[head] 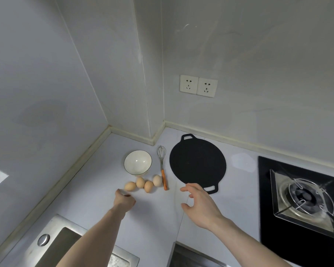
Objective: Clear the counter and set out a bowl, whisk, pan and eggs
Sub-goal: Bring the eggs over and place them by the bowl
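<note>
From the head view I see my right hand (198, 204) spread open, hovering at the black pan's (197, 164) near handle. My left hand (124, 200) looks curled, seemingly empty, just beside four eggs (141, 184). White bowl (137, 162) and whisk (162, 164) rest on the worktop (156, 216).

dim even light, glare spot in bowl (137, 162), wide-angle bending at edges

Pale grey walls (239, 54) meet in a stepped corner above a white counter (156, 214), with a cream strip (210, 134) sealing the joint. A double socket (198, 86) sits on the right wall. A steel sink (52, 239) lies lower left, a black gas hob (304, 205) at right.
</note>
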The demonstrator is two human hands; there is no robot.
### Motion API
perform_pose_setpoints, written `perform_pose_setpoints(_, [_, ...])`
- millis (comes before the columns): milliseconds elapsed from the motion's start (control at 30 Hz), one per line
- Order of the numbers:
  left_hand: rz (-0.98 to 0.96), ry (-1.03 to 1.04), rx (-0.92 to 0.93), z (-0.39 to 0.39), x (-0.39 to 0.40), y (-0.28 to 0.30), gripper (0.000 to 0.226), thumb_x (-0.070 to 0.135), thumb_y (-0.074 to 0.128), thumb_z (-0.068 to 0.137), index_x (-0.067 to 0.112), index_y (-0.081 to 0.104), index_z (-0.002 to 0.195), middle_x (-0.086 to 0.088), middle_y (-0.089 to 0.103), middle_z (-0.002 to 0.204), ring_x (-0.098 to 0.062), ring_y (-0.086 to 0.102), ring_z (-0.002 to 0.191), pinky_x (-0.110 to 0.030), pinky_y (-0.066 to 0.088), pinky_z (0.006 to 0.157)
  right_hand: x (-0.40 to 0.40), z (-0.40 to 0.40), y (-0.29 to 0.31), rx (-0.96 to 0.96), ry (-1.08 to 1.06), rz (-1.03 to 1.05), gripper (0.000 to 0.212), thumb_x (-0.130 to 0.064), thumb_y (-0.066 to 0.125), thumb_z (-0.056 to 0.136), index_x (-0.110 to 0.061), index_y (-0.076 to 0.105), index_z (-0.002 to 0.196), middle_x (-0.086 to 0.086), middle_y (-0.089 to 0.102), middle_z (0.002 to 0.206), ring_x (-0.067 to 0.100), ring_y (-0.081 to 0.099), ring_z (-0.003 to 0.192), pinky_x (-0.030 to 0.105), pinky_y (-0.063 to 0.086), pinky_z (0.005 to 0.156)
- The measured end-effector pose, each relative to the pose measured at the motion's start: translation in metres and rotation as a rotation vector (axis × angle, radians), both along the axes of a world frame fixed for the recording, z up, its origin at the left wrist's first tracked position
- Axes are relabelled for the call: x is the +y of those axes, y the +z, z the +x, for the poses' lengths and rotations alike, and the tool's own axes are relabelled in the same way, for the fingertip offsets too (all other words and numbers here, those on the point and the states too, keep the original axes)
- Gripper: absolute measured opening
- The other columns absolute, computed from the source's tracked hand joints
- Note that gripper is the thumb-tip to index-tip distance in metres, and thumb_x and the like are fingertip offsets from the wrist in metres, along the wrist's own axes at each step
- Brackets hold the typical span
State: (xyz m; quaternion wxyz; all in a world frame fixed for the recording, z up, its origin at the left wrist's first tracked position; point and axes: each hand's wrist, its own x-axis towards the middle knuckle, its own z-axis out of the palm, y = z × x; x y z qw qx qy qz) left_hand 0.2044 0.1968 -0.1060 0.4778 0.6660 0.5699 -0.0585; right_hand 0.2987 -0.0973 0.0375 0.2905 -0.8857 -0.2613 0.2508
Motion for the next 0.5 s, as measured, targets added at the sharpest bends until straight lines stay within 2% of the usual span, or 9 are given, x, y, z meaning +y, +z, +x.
perform_pose_setpoints(100, [-0.013, 0.007, -0.001, -0.0036, -0.0015, -0.0021, 0.051, 0.007, 0.059, 0.081, 0.020, 0.029, 0.121, -0.012, 0.059, 0.103, -0.029, 0.061, 0.091, -0.033, 0.047, 0.069, 0.0001, -0.0001, 0.0008, 0.000, 0.001, 0.003, 0.045, -0.028, 0.063, 0.095, -0.034, 0.052, 0.139, -0.023, 0.035, 0.147, 0.003, 0.055, 0.118, 0.022, 0.049, 0.099])
perform_pose_setpoints(233, [-0.011, -0.002, -0.006, -0.0016, 0.0008, -0.0014, 0.045, 0.005, 0.059, 0.080, 0.014, 0.034, 0.117, -0.011, 0.056, 0.104, -0.026, 0.056, 0.087, -0.031, 0.045, 0.067, 0.0006, 0.0007, 0.0006, 0.006, -0.002, 0.007, 0.045, -0.028, 0.063, 0.095, -0.034, 0.052, 0.139, -0.024, 0.035, 0.146, 0.003, 0.055, 0.115, 0.022, 0.049, 0.099])
perform_pose_setpoints(500, [-0.034, 0.028, -0.038, 0.0020, 0.0048, -0.0026, 0.047, 0.004, 0.061, 0.077, 0.014, 0.039, 0.117, -0.009, 0.056, 0.111, -0.030, 0.060, 0.102, -0.032, 0.047, 0.071, -0.0018, 0.0006, -0.0066, 0.009, 0.001, -0.006, 0.045, -0.029, 0.064, 0.095, -0.035, 0.052, 0.138, -0.023, 0.036, 0.147, 0.002, 0.054, 0.119, 0.024, 0.049, 0.101])
